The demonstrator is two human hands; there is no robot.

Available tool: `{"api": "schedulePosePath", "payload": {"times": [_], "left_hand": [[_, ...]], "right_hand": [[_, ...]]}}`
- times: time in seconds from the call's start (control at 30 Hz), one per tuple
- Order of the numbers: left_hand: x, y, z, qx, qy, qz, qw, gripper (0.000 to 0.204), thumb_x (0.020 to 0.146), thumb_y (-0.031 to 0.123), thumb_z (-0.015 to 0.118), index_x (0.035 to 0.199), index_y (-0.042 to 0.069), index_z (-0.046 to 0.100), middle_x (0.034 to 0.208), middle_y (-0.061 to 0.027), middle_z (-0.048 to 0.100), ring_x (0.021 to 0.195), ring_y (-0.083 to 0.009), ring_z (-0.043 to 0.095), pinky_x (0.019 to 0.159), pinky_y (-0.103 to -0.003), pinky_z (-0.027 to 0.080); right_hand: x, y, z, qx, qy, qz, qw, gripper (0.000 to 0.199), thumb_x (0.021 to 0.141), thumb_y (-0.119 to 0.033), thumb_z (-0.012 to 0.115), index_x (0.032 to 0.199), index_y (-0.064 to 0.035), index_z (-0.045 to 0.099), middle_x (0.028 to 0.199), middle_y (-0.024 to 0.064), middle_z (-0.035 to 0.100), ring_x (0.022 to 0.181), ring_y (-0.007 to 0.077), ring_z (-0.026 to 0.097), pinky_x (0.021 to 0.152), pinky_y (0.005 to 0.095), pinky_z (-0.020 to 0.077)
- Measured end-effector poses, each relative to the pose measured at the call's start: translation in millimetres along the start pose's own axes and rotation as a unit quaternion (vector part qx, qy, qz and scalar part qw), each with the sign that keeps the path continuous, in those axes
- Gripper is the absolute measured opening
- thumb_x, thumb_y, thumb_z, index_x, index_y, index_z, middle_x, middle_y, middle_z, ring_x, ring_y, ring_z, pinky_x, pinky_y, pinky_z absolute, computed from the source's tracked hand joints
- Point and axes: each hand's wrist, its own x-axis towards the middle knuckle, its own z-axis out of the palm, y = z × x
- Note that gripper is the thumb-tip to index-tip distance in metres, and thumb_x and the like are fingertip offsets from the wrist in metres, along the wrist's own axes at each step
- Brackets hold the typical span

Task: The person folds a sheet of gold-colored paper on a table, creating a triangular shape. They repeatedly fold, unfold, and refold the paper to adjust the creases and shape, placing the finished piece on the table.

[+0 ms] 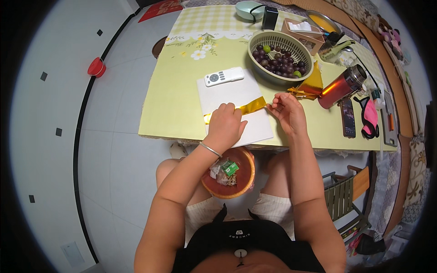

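A gold foil strip (253, 106) lies slantwise across a white pad or board (257, 129) near the table's front edge. My left hand (226, 122) rests on the strip, fingers curled over it and pressed to the pad. At the strip's right end, my right hand (290, 113) has its thumb and fingertips pinched together on the foil. A white remote control (224, 76) lies on the pad's upper part. Beyond my right hand stand gold foil pieces (314, 82), partly behind the basket.
Purple grapes (284, 66) fill a plastic basket (277, 81). Right of it are a red thermos (339, 88), a phone (348, 118) and a pink eye mask (370, 117). A round brown bowl (248, 182) with scraps sits between my knees. A folding chair (341, 198) stands at the right.
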Motion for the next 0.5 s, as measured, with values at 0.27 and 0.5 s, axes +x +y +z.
{"api": "schedulePosePath", "payload": {"times": [0.27, 0.5], "left_hand": [[18, 2, 8, 0.019, 0.049, 0.017, 0.998, 0.022, 0.076, 0.022, 0.076, 0.076, 0.005, 0.063, 0.078, -0.0113, 0.057, 0.074, -0.0306, 0.059, 0.064, -0.043, 0.049], [34, -1, 16, 0.062, 0.034, -0.049, 0.996, 0.012, 0.084, 0.013, 0.064, 0.074, 0.006, 0.063, 0.076, -0.0118, 0.059, 0.066, -0.0319, 0.064, 0.058, -0.044, 0.052]], "right_hand": [[4, 14, 18, 0.079, -0.069, -0.002, 0.994, 0.024, 0.096, -0.015, 0.06, 0.113, 0.0017, 0.059, 0.109, 0.0152, 0.065, 0.103, 0.0253, 0.063, 0.096, 0.0494, 0.054], [7, 25, 24, 0.064, -0.028, -0.048, 0.996, 0.025, 0.096, -0.015, 0.059, 0.114, 0.0017, 0.061, 0.114, 0.0168, 0.065, 0.106, 0.0247, 0.063, 0.101, 0.05, 0.0513]]}}
